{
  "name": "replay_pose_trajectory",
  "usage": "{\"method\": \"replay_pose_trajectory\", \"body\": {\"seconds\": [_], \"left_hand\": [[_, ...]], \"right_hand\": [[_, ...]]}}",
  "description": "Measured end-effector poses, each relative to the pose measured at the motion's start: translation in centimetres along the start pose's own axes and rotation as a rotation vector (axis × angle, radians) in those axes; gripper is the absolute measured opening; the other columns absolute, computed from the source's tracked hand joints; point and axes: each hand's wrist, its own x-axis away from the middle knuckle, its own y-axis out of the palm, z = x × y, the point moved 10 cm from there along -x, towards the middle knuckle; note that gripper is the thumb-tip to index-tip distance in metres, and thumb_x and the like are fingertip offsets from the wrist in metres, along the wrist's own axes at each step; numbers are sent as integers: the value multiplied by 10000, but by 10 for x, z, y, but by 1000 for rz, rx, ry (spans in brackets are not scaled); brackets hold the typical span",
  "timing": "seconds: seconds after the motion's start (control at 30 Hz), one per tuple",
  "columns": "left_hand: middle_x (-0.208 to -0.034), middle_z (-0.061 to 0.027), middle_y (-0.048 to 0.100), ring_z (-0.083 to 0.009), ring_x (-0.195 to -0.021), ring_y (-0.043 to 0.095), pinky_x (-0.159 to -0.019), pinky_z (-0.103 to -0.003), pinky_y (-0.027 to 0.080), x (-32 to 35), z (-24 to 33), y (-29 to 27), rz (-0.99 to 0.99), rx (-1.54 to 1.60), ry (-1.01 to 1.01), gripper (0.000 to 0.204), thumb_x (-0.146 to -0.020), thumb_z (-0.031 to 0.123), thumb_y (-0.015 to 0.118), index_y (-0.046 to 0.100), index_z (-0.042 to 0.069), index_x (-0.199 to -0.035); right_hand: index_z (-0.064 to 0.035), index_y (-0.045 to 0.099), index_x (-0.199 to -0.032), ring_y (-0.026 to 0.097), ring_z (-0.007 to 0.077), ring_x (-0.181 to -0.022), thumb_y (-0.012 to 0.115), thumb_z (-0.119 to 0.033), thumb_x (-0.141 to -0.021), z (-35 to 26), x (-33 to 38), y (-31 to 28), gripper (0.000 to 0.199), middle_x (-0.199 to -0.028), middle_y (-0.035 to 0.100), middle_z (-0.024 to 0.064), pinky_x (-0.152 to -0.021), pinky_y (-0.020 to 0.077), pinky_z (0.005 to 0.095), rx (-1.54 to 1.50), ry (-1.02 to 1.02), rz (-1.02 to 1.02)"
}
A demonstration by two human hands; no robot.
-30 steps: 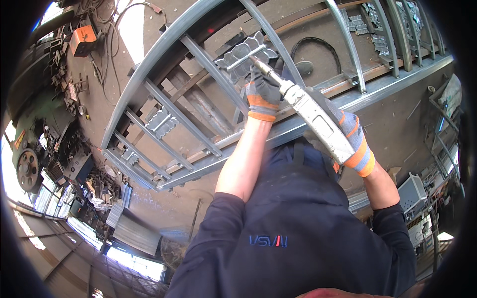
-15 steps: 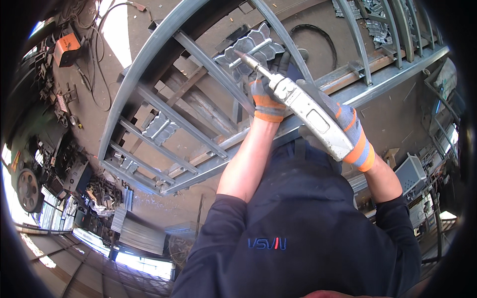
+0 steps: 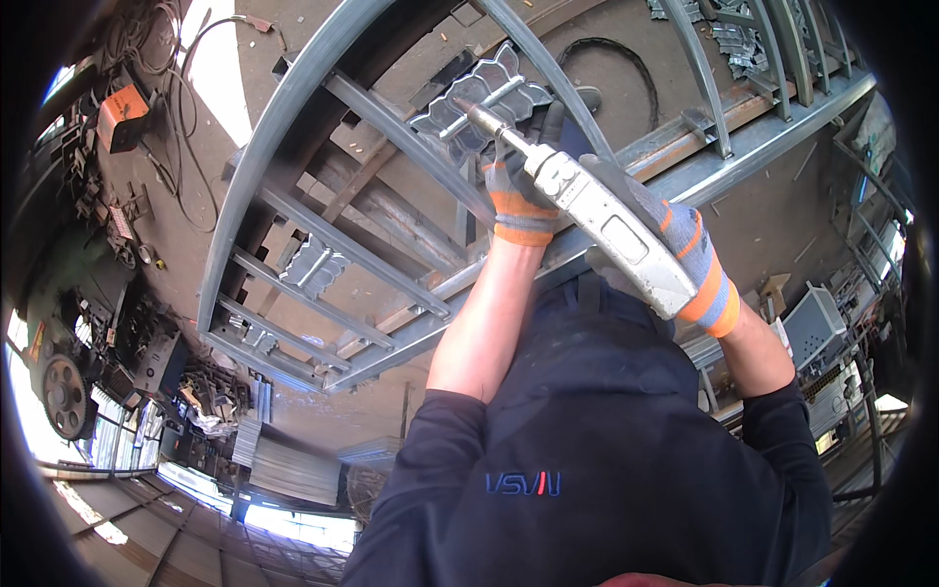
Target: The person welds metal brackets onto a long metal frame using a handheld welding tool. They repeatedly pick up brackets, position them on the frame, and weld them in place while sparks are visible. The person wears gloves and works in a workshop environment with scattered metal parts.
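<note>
Grey steel bars make up the arched gate frame [image 3: 293, 210] lying flat on the dusty concrete workshop floor [image 3: 323, 59] beneath you. Your right hand [image 3: 690, 259], in a grey glove with orange bands, is wrapped tight around the rear of the white welding torch [image 3: 597, 215]. Your left hand [image 3: 518, 191], gloved the same way, steadies the torch just behind its nozzle; how firmly it closes there you cannot tell from this angle. The torch tip points up and to the left of your grip, touching the nearest pressed leaf ornament [image 3: 484, 98] set between the bars. You can count three such ornaments: that one at the tip, a second [image 3: 313, 266] well down the frame to the left of your grip, and a third [image 3: 256, 338] beyond it. An orange machine [image 3: 122, 108] stands far left of your hands, with cables coiled on the floor beside it.
</note>
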Motion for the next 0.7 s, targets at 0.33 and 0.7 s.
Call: {"method": "replay_pose_trajectory", "body": {"seconds": [0.33,0.7], "left_hand": [[-1105,-50,752,-225,-853,692,-833,-419,581,4,-43,-11,62,269,-1,451,-1008,334,565,612,150,-1417],[-1031,-10,750,-140,-759,647,-657,-377,537,-3,-36,-15,36,154,48,480,-1033,257,536,630,199,-1500]], "right_hand": [[-4,551,-1533,746,186,-1093,783,61,-877,4,0,-2,699,-1367,726,137,-948,580,340,-18,-59,-43],[-1,568,-1511,750,221,-1108,799,26,-884,4,0,-1,669,-1355,724,153,-952,579,347,26,-116,-43]]}}
